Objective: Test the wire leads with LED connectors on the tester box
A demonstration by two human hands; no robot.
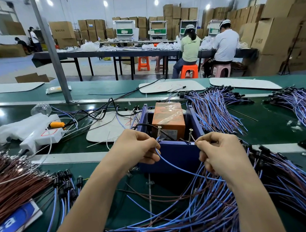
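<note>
Your left hand (138, 148) is at the near left corner of the tester box (172, 159), with thumb and forefinger pinched on a blue wire lead (173, 168). The bare end of this lead is at the left screw (159, 132), which stands on the near wall of the tester box; whether the two make contact cannot be told. Your right hand (219, 152) is at the near right corner of the tester box, its fingers curled and pinching a brown wire lead (193, 138). The tip of that lead is just beside the right screw (190, 134). The blue lead curves from your left hand down past the front of the tester box and under your right hand. An orange unit (168, 120) sits inside the tester box. A bundle of blue and brown leads (207, 214) lies in front of the tester box. Black LED connectors (66, 181) lie to the left of the tester box.
</note>
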